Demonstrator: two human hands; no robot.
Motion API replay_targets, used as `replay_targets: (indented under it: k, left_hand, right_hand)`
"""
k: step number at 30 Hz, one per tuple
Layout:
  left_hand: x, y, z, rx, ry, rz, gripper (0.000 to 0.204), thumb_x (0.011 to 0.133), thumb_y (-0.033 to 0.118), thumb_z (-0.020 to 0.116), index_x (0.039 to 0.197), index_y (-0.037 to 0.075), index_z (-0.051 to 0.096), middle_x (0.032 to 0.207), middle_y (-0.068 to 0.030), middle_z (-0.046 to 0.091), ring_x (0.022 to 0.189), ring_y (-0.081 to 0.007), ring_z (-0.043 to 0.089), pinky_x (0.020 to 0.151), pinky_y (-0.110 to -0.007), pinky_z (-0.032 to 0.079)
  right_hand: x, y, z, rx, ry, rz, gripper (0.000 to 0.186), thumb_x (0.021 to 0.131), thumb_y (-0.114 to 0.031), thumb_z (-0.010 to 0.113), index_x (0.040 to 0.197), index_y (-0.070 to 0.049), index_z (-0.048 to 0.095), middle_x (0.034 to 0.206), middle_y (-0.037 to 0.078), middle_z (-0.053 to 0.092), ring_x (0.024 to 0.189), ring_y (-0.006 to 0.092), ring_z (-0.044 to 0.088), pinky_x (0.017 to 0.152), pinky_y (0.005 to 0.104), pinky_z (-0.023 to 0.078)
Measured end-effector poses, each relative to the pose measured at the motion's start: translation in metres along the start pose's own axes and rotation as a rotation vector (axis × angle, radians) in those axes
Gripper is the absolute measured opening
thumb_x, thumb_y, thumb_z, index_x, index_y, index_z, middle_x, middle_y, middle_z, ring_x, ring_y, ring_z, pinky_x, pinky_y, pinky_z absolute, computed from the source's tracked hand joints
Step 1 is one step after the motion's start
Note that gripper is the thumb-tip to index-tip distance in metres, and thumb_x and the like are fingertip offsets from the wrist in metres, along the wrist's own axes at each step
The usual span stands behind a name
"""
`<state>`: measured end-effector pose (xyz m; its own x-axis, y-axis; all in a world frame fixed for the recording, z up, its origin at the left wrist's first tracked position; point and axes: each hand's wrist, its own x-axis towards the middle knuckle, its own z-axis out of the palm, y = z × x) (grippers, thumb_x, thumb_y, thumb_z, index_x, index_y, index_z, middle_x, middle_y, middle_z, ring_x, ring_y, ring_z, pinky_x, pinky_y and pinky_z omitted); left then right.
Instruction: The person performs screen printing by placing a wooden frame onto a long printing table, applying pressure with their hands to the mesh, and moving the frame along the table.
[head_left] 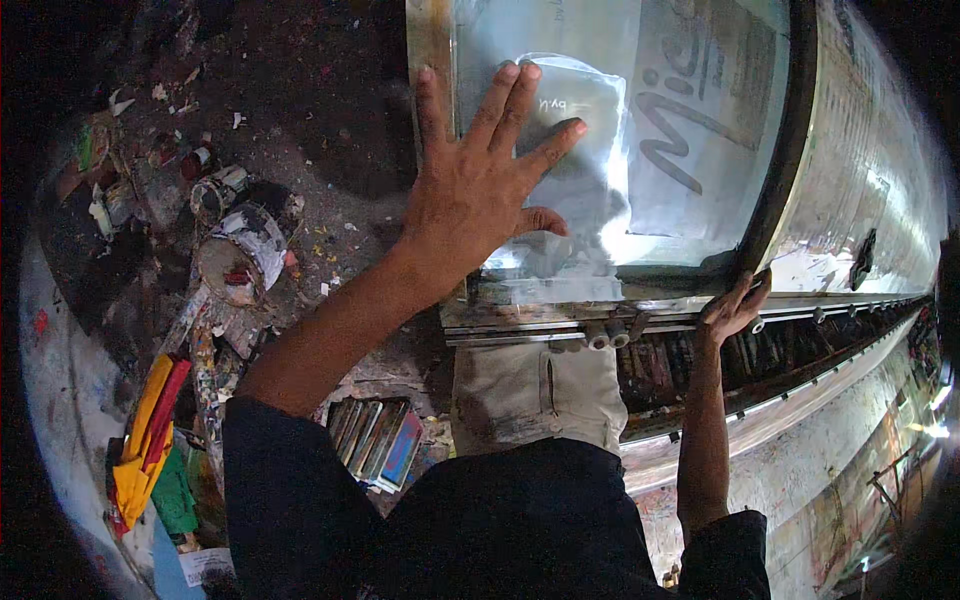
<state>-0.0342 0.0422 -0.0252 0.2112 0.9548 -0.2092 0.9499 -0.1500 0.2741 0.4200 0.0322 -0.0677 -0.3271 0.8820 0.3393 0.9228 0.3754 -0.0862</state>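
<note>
My left hand (pixel 475 180) is spread out, fingers apart, over a clear, shiny plastic packet (pixel 600 160). The packet's rim catches the light. It shows against a pale printing screen (pixel 745 215) that carries large dark lettering; whether it lies on top of the mesh or beneath it, I cannot tell. Farther right, my right hand (pixel 735 305) has its fingers curled round the near right corner of the screen's frame (pixel 785 195). Part of its grip is hidden by the frame.
A long metal-topped table (pixel 860 190) stretches to the right, with a rail (pixel 540 325) along its near edge. Below lies a shelf of dark upright pieces (pixel 680 370). Paint-stained tubs (pixel 235 270), scraps, a stack of thin boards (pixel 375 440) and coloured cloths (pixel 155 440) sit left.
</note>
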Motion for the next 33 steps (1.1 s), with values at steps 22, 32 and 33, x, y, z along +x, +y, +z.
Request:
replay_targets:
  k: [22,32,33]
  left_hand:
    - [0.004,0.003,-0.002,-0.046,-0.026,-0.032,0.083,0.071,0.073,0.058,0.148,0.044,0.044,0.166,-0.0139,0.02,0.154,-0.029,0.016,0.109,-0.082,0.007]
    - [0.006,0.003,-0.007,-0.159,-0.079,-0.09,0.094,0.056,0.061,0.072,0.145,0.043,0.049,0.166,-0.0106,0.023,0.152,-0.0238,0.024,0.109,-0.081,0.008]
    - [0.006,0.002,-0.007,-0.164,-0.076,-0.086,0.094,0.056,0.061,0.072,0.145,0.043,0.049,0.166,-0.0106,0.023,0.152,-0.0238,0.024,0.109,-0.081,0.008]
  right_hand:
    - [0.004,-0.012,-0.005,0.216,-0.057,0.643,0.083,0.1,-0.062,0.041,0.14,0.01,0.045,0.118,0.028,0.062,0.098,0.0312,0.059,0.086,0.0415,0.049]
    - [-0.003,0.001,-0.011,0.11,-0.112,0.183,0.06,0.105,-0.056,0.031,0.151,-0.019,0.045,0.147,0.034,0.04,0.128,0.0483,0.049,0.103,0.0521,0.044]
    - [-0.002,0.0,-0.012,0.174,-0.114,0.309,0.062,0.105,-0.057,0.03,0.15,-0.017,0.046,0.147,0.034,0.041,0.128,0.048,0.049,0.103,0.0526,0.044]
